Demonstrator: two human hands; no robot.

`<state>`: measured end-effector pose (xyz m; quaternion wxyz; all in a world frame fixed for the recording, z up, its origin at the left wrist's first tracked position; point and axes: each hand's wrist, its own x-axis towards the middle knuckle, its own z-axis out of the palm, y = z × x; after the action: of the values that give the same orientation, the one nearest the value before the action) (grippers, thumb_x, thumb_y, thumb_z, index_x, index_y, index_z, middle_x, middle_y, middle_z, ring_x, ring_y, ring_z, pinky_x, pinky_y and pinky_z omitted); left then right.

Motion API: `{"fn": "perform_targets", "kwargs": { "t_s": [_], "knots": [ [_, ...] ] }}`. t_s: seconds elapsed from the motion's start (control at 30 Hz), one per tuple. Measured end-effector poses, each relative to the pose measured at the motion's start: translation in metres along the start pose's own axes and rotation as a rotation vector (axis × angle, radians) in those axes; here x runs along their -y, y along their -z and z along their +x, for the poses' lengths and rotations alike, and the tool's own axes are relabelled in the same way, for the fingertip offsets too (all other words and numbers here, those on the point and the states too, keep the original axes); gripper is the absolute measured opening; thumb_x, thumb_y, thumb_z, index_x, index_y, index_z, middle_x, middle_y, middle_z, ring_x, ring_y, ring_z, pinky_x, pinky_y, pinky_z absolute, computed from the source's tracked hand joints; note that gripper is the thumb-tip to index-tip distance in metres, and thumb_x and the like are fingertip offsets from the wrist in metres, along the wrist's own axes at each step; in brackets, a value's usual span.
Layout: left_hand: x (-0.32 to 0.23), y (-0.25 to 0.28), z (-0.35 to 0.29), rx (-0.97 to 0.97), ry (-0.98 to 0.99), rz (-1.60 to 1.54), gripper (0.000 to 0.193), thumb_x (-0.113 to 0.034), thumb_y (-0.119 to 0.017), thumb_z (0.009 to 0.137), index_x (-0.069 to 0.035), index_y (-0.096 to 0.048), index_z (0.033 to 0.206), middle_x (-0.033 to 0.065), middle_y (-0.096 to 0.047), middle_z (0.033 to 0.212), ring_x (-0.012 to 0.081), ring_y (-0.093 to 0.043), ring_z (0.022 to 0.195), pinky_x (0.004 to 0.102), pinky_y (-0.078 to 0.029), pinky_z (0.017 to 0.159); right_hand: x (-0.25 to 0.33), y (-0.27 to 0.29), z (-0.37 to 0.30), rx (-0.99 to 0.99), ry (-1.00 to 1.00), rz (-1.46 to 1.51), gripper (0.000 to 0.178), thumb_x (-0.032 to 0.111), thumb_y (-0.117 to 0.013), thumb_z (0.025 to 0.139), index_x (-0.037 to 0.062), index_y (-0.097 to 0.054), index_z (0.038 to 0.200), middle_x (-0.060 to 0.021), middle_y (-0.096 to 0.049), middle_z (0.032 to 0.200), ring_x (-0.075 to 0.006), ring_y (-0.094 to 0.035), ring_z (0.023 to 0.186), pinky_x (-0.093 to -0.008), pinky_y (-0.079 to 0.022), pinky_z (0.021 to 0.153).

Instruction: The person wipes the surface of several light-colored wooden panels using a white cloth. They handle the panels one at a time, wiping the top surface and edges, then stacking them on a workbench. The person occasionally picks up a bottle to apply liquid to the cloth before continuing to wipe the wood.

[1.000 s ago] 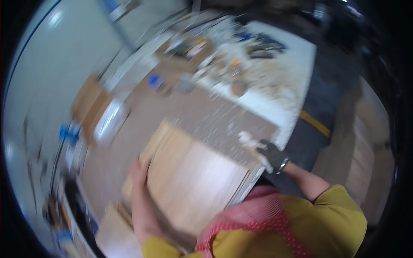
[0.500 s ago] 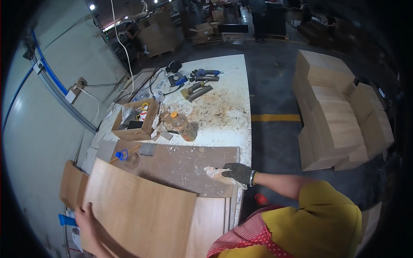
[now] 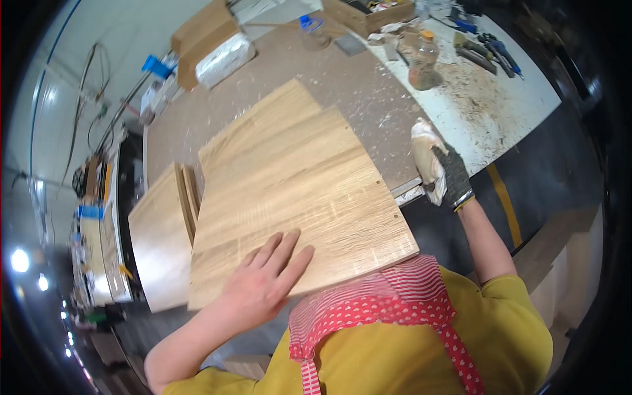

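"So, what is the left hand (image 3: 263,283) doing?"

"It lies flat on the top board (image 3: 309,184), with its fingers spread out. It isn't gripping anything."

"And the right hand (image 3: 454,176)?"

"That one has a dark glove on. It grasps a crumpled, pale cloth (image 3: 429,158), out past the far right side of the top board. The hand and the board are apart."

"Where is the top board, then?"

"Under the left hand, and between the two hands. It is light brown wood with lines in it, and it has little dark holes near its right edge. Its near edge is right by the red and white apron (image 3: 375,306)."

"Is anything under it?"

"Yes, another board (image 3: 263,118) pokes out beyond it, ahead of the left hand. More boards (image 3: 161,247) lie to the left of that hand."

"What is farther off?"

"Ahead of both hands is a brown work top (image 3: 365,99) with white specks. Past the right hand is a white table (image 3: 477,115) with brown dust. A bottle with an orange cap (image 3: 424,62) stands there, and some tools (image 3: 500,56) lie beyond it. Far ahead of the left hand, an open cardboard box (image 3: 204,39) sits beside a shiny clear bundle (image 3: 225,60)."
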<state>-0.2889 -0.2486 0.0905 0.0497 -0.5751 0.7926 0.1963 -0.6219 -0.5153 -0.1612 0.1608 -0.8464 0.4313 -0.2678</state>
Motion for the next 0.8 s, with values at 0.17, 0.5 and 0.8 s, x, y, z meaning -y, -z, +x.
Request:
{"fn": "perform_targets", "kwargs": {
  "t_s": [0.17, 0.5, 0.8],
  "knots": [
    [0.012, -0.123, 0.03, -0.258, 0.137, 0.136, 0.07, -0.003, -0.06, 0.075, -0.014, -0.039, 0.141, 0.0225, -0.032, 0.147, 0.0428, -0.035, 0.133, 0.0543, -0.033, 0.104, -0.02, -0.003, 0.025, -0.113, 0.057, -0.012, 0.05, 0.016, -0.063, 0.077, 0.0075, -0.056, 0.125, -0.0233, -0.058, 0.12, -0.0393, -0.056, 0.11, -0.0425, -0.044, 0.096],
    [0.113, -0.136, 0.096, -0.376, 0.177, -0.199, 0.072, -0.025, -0.071, 0.077, -0.014, -0.04, 0.141, 0.0209, -0.036, 0.146, 0.0385, -0.031, 0.136, 0.0516, -0.031, 0.107, 0.007, 0.041, 0.061, -0.07, 0.191, -0.29, 0.038, 0.013, -0.056, 0.085, 0.0114, -0.06, 0.123, -0.0188, -0.058, 0.121, -0.0343, -0.057, 0.108, -0.0385, -0.044, 0.097],
    [0.248, -0.142, 0.117, -0.51, 0.475, 0.077, 0.054, -0.042, -0.047, 0.094, -0.02, -0.04, 0.143, 0.0129, -0.029, 0.152, 0.0347, -0.025, 0.14, 0.0589, -0.018, 0.11, 0.217, -0.074, 0.037, 0.384, 0.501, -0.123, 0.026, 0.014, -0.048, 0.087, 0.0072, -0.059, 0.109, -0.0141, -0.063, 0.095, -0.029, -0.063, 0.086, -0.0412, -0.051, 0.074]
  ]
}}
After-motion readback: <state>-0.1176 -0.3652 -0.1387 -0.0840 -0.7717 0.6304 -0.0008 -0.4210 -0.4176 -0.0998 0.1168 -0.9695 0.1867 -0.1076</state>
